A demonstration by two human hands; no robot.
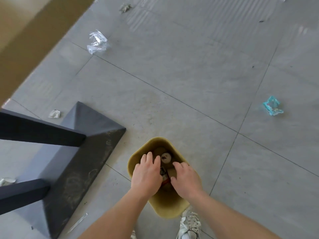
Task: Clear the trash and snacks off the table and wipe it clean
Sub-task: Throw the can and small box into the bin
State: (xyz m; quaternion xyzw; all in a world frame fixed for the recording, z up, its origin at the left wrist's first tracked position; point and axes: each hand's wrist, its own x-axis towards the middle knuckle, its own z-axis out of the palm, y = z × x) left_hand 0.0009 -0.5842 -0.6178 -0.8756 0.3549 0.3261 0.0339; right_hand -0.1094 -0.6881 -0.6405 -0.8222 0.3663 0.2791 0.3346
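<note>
A yellow trash bin (pixel 165 206) stands on the grey tiled floor in front of my feet. Inside it lie a round white lid (pixel 166 157), brown rounded pieces and a white-and-red packet (pixel 163 173). Both hands are palm down over the bin's mouth. My left hand (pixel 146 173) has its fingers spread over the left side. My right hand (pixel 186 178) has its fingers slightly curled over the right side. The packet shows in the gap between them, and neither hand visibly grips anything. The brown tabletop edge (pixel 25 40) crosses the upper left.
The table's dark base and legs (pixel 77 152) stand left of the bin. Litter on the floor: crumpled clear plastic (pixel 97 42), a teal wrapper (pixel 272 106), white paper wads (pixel 54 114), a brown scrap (pixel 125 8). My white shoe (pixel 189 225) is beside the bin.
</note>
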